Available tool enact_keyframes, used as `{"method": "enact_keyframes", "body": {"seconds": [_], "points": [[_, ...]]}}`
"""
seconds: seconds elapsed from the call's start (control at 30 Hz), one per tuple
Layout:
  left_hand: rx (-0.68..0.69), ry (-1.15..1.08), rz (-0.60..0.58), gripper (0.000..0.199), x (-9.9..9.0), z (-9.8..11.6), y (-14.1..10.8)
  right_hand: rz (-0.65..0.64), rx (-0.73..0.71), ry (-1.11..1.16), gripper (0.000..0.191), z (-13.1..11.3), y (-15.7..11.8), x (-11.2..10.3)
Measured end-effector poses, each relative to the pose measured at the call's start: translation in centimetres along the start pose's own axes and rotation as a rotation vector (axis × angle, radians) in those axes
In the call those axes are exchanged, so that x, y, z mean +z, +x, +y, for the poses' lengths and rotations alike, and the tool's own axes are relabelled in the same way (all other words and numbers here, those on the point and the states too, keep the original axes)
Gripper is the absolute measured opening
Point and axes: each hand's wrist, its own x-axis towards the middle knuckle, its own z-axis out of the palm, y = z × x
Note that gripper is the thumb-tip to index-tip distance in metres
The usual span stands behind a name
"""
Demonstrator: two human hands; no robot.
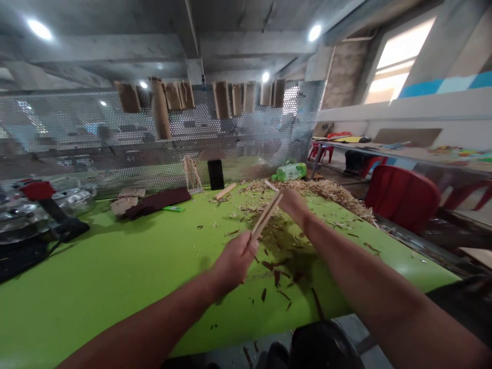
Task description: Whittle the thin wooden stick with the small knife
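Evidently the left hand is closed firmly round the near end of a wooden stick, which slants up and away from it toward the right hand. That right hand is curled at the stick's far end, a pale piece poking out past its fingers; whether it grips the stick too, I cannot tell. Beneath both hands spreads a bright green tabletop, broad and smooth to the left of the left hand. Dark strips lie scattered just right of the left hand, while pale shavings bank up beyond and to the right of the right hand, with a green plastic bottle on its side behind them. Farther out from the left hand stand a black upright slab and, near it, a loose wood strip; a dark maroon sheet lies off to its left. Past the hands, a perforated metal screen crosses the room, with brown pieces hanging along its top. Overhead runs a grey concrete ceiling with bright lamps. Well to the right of the right hand are a red chair, a long table and a tall window.
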Motion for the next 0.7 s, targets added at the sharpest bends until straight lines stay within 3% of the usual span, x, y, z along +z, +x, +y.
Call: {"method": "enact_keyframes", "body": {"seconds": [0.07, 0.13, 0.27, 0.4, 0.53, 0.7], "points": [[0.010, -0.071, -0.011, 0.027, 0.1, 0.0, 0.2, 0.018, 0.093, 0.003, 0.037, 1.2, 0.7, -0.5], [-0.010, -0.189, 0.044, 0.027, -0.5, -0.1, 0.9, 0.042, 0.128, 0.035, 0.039, 0.8, 0.5, -0.3], [-0.050, -0.333, 0.146, 0.027, -1.9, -0.4, 2.2, 0.030, -0.034, 0.043, 0.037, -2.6, -2.1, 1.2], [-0.018, -0.365, 0.139, 0.028, -2.2, -1.0, 2.6, -0.034, -0.243, -0.042, 0.033, -5.5, -4.9, 2.3], [0.023, -0.376, 0.102, 0.023, -1.9, -1.4, 2.7, -0.074, -0.357, -0.137, 0.032, -6.8, -6.5, 2.1], [0.006, -0.351, 0.101, 0.021, -2.0, -1.0, 2.7, -0.089, -0.359, -0.200, 0.034, -7.1, -6.9, 1.7]]}}
